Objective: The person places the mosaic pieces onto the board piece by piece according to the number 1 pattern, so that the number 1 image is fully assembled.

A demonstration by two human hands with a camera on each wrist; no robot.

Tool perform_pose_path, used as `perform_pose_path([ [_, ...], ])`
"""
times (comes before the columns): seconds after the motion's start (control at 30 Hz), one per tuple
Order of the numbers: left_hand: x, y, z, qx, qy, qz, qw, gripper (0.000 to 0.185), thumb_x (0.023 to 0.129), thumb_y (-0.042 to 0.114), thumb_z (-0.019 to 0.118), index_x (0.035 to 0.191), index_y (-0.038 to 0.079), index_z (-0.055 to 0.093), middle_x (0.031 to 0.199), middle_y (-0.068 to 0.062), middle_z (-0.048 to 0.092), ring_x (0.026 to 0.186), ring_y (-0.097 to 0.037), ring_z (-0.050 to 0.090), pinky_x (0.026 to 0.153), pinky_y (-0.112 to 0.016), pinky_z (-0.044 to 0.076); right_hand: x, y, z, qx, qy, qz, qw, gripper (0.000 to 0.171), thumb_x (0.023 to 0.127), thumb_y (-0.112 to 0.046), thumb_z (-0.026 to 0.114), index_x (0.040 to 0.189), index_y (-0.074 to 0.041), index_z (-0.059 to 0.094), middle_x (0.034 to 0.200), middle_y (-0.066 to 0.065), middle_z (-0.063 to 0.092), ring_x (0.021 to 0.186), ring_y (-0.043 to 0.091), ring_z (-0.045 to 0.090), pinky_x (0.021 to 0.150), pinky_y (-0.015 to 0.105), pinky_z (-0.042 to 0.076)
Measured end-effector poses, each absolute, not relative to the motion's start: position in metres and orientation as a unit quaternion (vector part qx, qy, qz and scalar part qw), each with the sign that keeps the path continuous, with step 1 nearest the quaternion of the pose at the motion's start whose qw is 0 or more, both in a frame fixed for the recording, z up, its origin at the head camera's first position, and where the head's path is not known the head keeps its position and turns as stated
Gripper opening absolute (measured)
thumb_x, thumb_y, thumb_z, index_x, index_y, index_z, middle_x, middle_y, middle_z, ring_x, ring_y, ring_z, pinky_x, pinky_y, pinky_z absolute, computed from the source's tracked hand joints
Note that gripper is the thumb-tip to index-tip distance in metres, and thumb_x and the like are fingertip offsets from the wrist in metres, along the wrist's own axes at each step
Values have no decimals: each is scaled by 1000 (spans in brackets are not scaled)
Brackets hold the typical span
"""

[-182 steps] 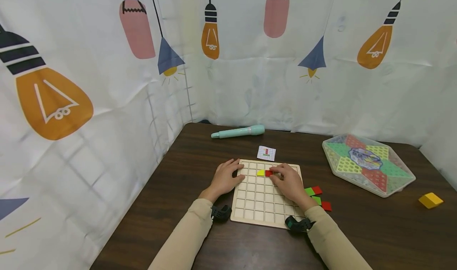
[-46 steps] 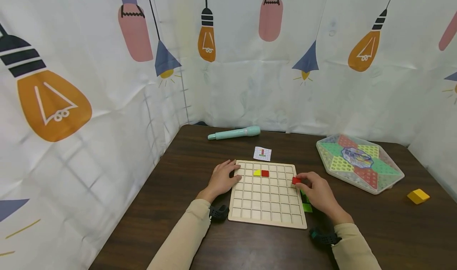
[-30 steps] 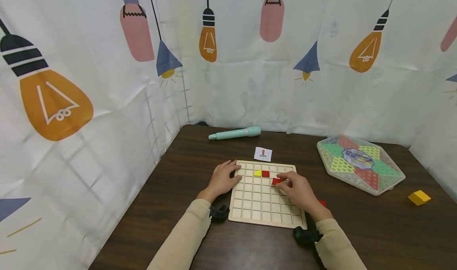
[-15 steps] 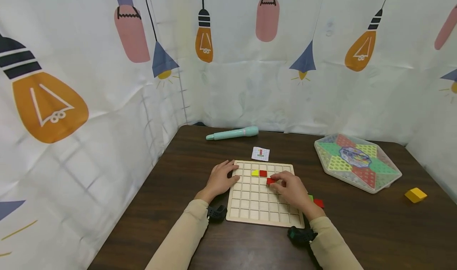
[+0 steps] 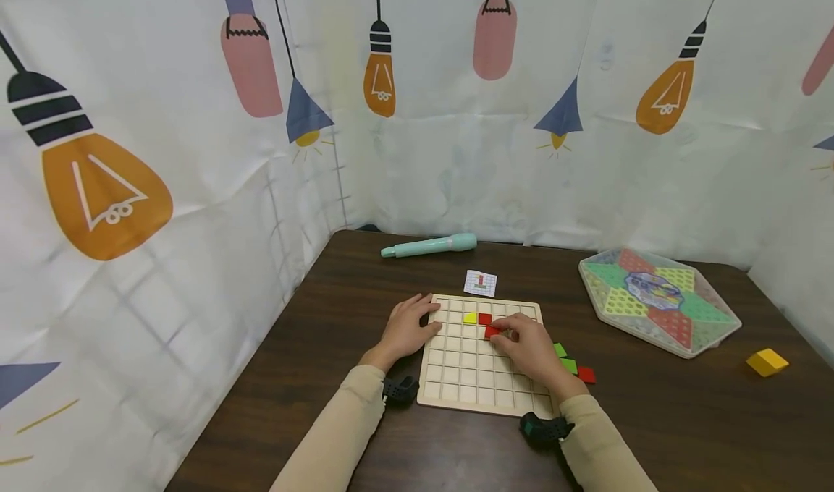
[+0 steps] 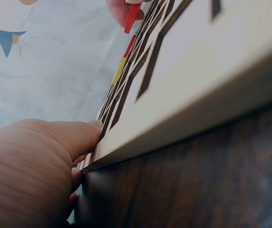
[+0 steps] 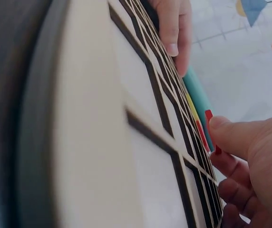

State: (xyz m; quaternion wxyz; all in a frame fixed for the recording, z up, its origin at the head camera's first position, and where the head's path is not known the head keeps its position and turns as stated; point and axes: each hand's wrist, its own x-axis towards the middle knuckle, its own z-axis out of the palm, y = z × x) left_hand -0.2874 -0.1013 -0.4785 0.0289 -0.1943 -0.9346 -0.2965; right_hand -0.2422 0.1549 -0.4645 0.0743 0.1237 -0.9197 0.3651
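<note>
A square wooden grid board (image 5: 459,371) lies on the dark table. My left hand (image 5: 404,333) rests at its left edge, the thumb touching the top face. Between thumb and fingers, my right hand (image 5: 529,346) pinches a red square tile (image 5: 491,333) over the upper part of the grid. In the right wrist view that red tile (image 7: 208,114) is tilted and raised off the board. Up in the second row sit another red tile (image 5: 485,319) and, on its left, a yellow tile (image 5: 470,318) with a slanted corner. My right fingers partly hide the held tile.
Green tiles (image 5: 569,366) and a red tile (image 5: 586,375) lie right of the board, partly behind my right forearm. A small patterned card (image 5: 481,283) sits beyond it. Farther off are a mint-green microphone-shaped stick (image 5: 430,246), a hexagonal game box (image 5: 658,297) and a yellow block (image 5: 767,362).
My right hand has brought a red tile from the board's right side leftward over the grid, below the red tile set earlier. My left hand stays at the left edge.
</note>
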Motion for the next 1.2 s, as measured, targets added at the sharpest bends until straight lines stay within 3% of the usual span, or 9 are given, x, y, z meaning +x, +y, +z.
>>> perform_pose_path([
  [0.27, -287, -101, -477, -198, -932, -301, 35, 43, 89, 33, 57, 129, 17, 53, 143, -2, 35, 134, -21, 24, 110, -46, 13, -247, 152, -467, 123, -919, 359, 104, 26, 79, -25, 71, 103, -14, 70, 99, -3, 62, 95, 17, 56, 82, 38, 48],
  [0.6, -286, -102, -476, -198, -933, -299, 31, 43, 89, 34, 56, 129, 18, 52, 143, -3, 35, 134, -21, 24, 110, -46, 12, -247, 148, -471, 118, -921, 355, 105, 20, 79, -24, 72, 97, -17, 70, 96, -5, 60, 83, 14, 52, 70, 30, 45],
  [1.2, -287, -99, -477, -194, -934, -298, 29, 43, 89, 34, 56, 130, 18, 52, 144, -2, 34, 135, -20, 23, 110, -46, 13, -251, 147, -476, 107, -925, 350, 99, 23, 77, -27, 73, 100, -21, 70, 95, -7, 59, 80, 13, 50, 67, 28, 42],
])
